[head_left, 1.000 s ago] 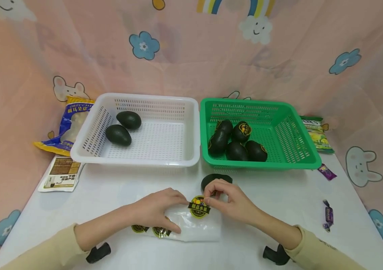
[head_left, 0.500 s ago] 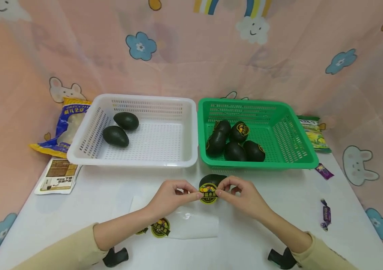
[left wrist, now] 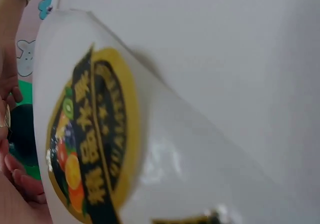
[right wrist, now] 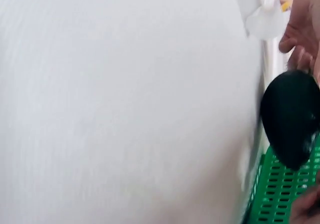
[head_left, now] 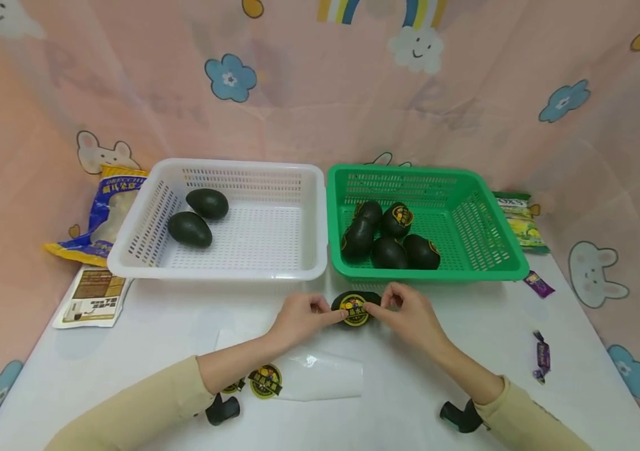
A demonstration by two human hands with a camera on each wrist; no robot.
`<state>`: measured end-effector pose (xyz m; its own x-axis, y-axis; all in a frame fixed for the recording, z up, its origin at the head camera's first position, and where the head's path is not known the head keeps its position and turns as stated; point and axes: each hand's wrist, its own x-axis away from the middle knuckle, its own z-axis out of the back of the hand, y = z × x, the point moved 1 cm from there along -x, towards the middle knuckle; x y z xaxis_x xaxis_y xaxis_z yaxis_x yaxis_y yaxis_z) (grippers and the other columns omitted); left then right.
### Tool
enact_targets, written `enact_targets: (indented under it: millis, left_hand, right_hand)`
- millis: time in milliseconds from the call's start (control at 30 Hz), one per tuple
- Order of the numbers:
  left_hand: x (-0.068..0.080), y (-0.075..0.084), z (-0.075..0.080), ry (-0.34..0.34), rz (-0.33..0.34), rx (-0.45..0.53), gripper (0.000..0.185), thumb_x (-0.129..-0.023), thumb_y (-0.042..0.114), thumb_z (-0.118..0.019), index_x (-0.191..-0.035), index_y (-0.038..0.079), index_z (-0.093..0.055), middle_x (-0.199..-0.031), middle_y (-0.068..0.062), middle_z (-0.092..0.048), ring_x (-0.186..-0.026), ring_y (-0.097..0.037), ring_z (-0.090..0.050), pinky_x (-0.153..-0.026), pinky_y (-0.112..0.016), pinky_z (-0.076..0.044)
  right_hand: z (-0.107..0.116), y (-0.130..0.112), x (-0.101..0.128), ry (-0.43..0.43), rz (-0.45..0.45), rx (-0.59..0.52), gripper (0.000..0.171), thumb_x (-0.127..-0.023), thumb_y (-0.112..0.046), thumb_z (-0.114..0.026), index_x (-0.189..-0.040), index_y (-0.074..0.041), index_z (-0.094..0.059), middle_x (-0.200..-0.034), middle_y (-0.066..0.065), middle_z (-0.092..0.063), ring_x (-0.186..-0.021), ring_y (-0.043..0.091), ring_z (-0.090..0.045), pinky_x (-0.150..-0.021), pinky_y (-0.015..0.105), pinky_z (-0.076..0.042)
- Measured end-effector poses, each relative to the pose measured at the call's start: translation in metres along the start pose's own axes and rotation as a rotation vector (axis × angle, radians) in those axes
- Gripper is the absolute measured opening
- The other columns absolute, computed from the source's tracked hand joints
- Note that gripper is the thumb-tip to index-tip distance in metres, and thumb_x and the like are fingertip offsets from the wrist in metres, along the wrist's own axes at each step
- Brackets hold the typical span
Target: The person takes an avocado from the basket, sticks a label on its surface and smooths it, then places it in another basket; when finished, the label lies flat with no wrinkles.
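Observation:
A round black-and-yellow sticker (head_left: pixel 356 309) with fruit pictures lies over the front of a dark green avocado (head_left: pixel 335 302) on the white table. My left hand (head_left: pixel 300 318) pinches the sticker's left edge, while my right hand (head_left: pixel 410 313) pinches its right edge. Whether the sticker's whole back touches the skin, I cannot tell. In the right wrist view the avocado (right wrist: pixel 289 116) appears between both hands, its sticker out of sight. Below the hands is a clear backing sheet (head_left: pixel 325 376) bearing more stickers (head_left: pixel 265 381); one such sticker (left wrist: pixel 82 139) fills much of the left wrist view.
A white basket (head_left: pixel 269 274) behind the hands holds two plain avocados (head_left: pixel 189 229). Beside it, a green basket (head_left: pixel 466 274) contains several avocados (head_left: pixel 390 253), some with stickers. Snack bags (head_left: pixel 108 216) stand at the left; wrapped candies (head_left: pixel 543 357) lie at the right.
The left hand left the backing sheet and took the sticker's left edge beside the right hand. Both hands then carried the sticker forward from the sheet onto the avocado's front.

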<state>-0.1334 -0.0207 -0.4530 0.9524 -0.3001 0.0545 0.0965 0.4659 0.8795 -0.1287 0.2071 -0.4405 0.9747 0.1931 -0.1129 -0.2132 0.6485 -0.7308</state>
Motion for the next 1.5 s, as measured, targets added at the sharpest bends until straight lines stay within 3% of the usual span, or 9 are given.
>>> enact_targets:
  millis: [233,400,633,800,967,1100,1267,1367,1500]
  left_hand:
    - [0.000,0.007,0.001,0.058,-0.432,-0.285,0.032,-0.083,0.036,-0.078,-0.112,0.022,-0.073,-0.074,0.003,-0.055,-0.061,-0.007,-0.044,-0.051,-0.019,-0.033]
    - [-0.006,0.009,-0.001,0.080,-0.524,-0.378,0.040,-0.080,0.038,-0.081,-0.116,0.024,-0.073,-0.082,0.002,-0.055,-0.065,-0.006,-0.042,-0.051,-0.017,-0.033]
    - [-0.018,0.012,-0.007,-0.067,-0.541,-0.360,0.058,-0.075,0.037,-0.085,-0.126,0.021,-0.064,-0.122,-0.003,-0.055,-0.112,-0.016,-0.052,-0.088,-0.030,-0.048]
    - [-0.021,0.019,-0.005,-0.201,-0.544,-0.367,0.060,-0.075,0.023,-0.085,-0.129,0.021,-0.061,-0.122,0.001,-0.057,-0.110,-0.013,-0.054,-0.090,-0.026,-0.047]
    - [-0.020,0.059,0.017,-0.286,-0.591,-0.312,0.061,-0.074,0.031,-0.086,-0.128,0.022,-0.061,-0.119,0.005,-0.060,-0.107,-0.008,-0.055,-0.089,-0.023,-0.046]
    - [-0.052,0.094,0.035,-0.210,-0.576,-0.353,0.061,-0.074,0.033,-0.086,-0.128,0.022,-0.061,-0.117,0.003,-0.060,-0.104,-0.010,-0.055,-0.087,-0.027,-0.047]
    - [-0.088,0.097,0.032,-0.201,-0.465,-0.522,0.083,-0.076,0.047,-0.082,-0.144,0.019,-0.045,-0.139,-0.006,-0.047,-0.124,-0.019,-0.047,-0.097,-0.032,-0.045]
    - [-0.084,0.093,0.028,-0.182,-0.515,-0.523,0.085,-0.077,0.049,-0.080,-0.146,0.015,-0.044,-0.148,-0.008,-0.039,-0.135,-0.022,-0.037,-0.103,-0.034,-0.041]
    - [-0.054,0.084,0.029,-0.186,-0.605,-0.311,0.041,-0.086,0.033,-0.075,-0.121,0.014,-0.066,-0.123,0.000,-0.061,-0.112,-0.012,-0.055,-0.089,-0.027,-0.049]
  right_hand:
    - [0.001,0.007,-0.002,-0.013,0.343,-0.082,0.021,-0.082,-0.011,-0.080,-0.098,-0.018,-0.069,-0.074,0.002,-0.051,-0.060,0.019,-0.043,-0.053,0.021,-0.035]
    - [0.003,0.008,-0.003,-0.042,0.273,-0.099,0.021,-0.085,-0.017,-0.077,-0.104,-0.021,-0.072,-0.078,-0.005,-0.052,-0.063,0.015,-0.043,-0.055,0.021,-0.036]
    - [0.022,0.003,-0.005,-0.078,-0.245,-0.531,0.039,-0.094,-0.024,-0.067,-0.122,0.002,-0.062,-0.091,0.005,-0.060,-0.076,0.014,-0.052,-0.066,0.027,-0.047]
    - [0.025,-0.003,-0.015,-0.027,-0.504,-0.877,0.024,-0.094,-0.028,-0.067,-0.103,-0.006,-0.069,-0.095,-0.002,-0.069,-0.081,0.010,-0.059,-0.071,0.021,-0.049]
    - [0.022,-0.003,-0.020,-0.020,-0.559,-0.966,0.020,-0.097,-0.021,-0.063,-0.081,-0.015,-0.073,-0.083,-0.005,-0.069,-0.078,0.006,-0.060,-0.069,0.018,-0.049]
    - [0.020,0.001,-0.020,-0.017,-0.550,-0.975,0.026,-0.099,-0.015,-0.057,-0.077,-0.015,-0.071,-0.080,-0.005,-0.067,-0.076,0.006,-0.058,-0.068,0.018,-0.049]
    - [0.017,0.003,-0.018,-0.062,-0.539,-0.934,0.020,-0.097,-0.022,-0.062,-0.083,-0.015,-0.073,-0.082,-0.006,-0.069,-0.078,0.008,-0.057,-0.073,0.021,-0.048]
    - [0.016,0.004,-0.015,-0.071,-0.537,-0.928,0.019,-0.097,-0.024,-0.063,-0.086,-0.013,-0.073,-0.084,-0.005,-0.069,-0.080,0.009,-0.056,-0.075,0.023,-0.049]
    - [0.018,0.004,-0.011,-0.055,-0.555,-0.932,0.018,-0.096,-0.025,-0.064,-0.086,-0.012,-0.072,-0.087,-0.003,-0.070,-0.078,0.009,-0.057,-0.073,0.021,-0.050]
